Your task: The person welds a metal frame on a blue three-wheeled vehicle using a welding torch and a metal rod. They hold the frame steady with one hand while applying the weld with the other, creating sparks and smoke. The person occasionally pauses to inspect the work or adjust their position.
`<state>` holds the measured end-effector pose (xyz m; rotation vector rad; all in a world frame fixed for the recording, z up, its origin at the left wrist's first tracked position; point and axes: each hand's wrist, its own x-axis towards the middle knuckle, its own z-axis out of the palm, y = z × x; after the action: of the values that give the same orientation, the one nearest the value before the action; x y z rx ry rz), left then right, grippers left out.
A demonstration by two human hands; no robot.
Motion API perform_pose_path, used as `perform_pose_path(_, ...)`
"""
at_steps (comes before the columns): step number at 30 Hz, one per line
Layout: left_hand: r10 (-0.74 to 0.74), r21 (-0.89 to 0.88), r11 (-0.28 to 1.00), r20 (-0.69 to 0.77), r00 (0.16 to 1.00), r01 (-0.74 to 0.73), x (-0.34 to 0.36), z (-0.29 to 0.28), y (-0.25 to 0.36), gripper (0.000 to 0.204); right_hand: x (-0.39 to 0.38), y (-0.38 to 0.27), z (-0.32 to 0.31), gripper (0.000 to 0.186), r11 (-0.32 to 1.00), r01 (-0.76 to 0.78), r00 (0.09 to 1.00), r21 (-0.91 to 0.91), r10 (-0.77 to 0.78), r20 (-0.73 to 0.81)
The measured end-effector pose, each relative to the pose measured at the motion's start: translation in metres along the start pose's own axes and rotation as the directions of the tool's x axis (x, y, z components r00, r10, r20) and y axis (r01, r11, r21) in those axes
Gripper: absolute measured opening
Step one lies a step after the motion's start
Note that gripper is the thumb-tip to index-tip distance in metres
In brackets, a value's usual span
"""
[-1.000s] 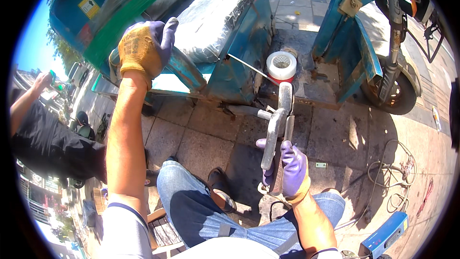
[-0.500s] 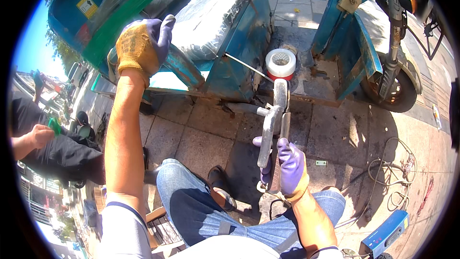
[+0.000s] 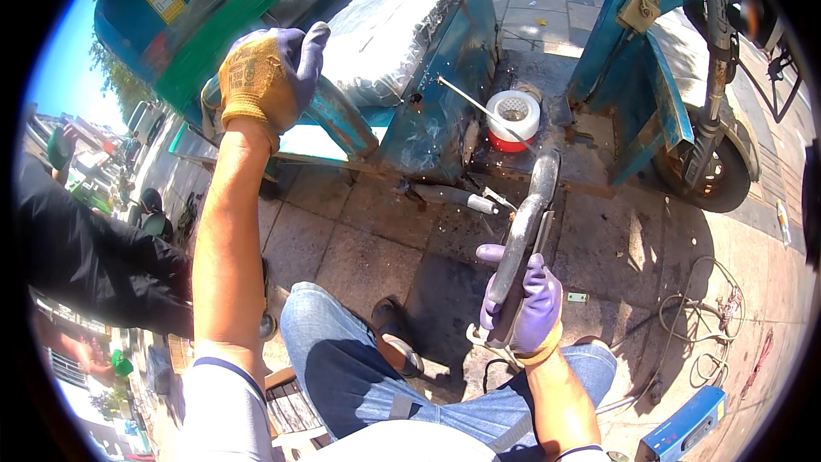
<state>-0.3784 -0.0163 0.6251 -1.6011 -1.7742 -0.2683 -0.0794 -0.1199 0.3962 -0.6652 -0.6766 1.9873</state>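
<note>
The right hand, in a purple glove, was closed around the dark holder, with the thumb and fingers on both sides of its handle. The holder stood in front of the footboard, leaning more to the right than half a second before, and its two long parts looked closer to one line than before. From its top end, the thin rod went up and left, crossing in front of the white and red roll.

Earlier, the tip of the rod was at the dark spot on the blue panel. Now the tip was up and right of this spot, apart from it; if it touched the panel elsewhere, I could not tell. Thin smoke and small bright specks had appeared before the panel.

The left hand had kept its bent pose beside the blue bar, thumb raised. Its fingertips were hidden, so I could not tell how tightly they were closed or what they held.

At the far left, another person's hand, with a green thing, was lower than before.
</note>
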Motion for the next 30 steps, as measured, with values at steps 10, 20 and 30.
perform_pose_path(10,-0.004,-0.003,1.0,-0.027,1.0,0.004,-0.002,-0.005,0.009,0.053,-0.002,0.004,0.004,0.08,0.984,-0.016,1.0,-0.178,0.019,0.014)
perform_pose_path(20,0.007,0.009,1.0,-0.021,1.0,-0.007,-0.001,-0.001,0.005,0.054,0.006,0.01,0.002,0.079,0.985,0.022,0.997,-0.17,-0.01,0.076)
perform_pose_path(30,0.013,0.002,1.0,-0.033,0.999,-0.013,-0.001,0.0,0.003,0.053,0.005,0.019,0.003,0.061,0.949,-0.039,0.999,-0.312,0.031,-0.032)
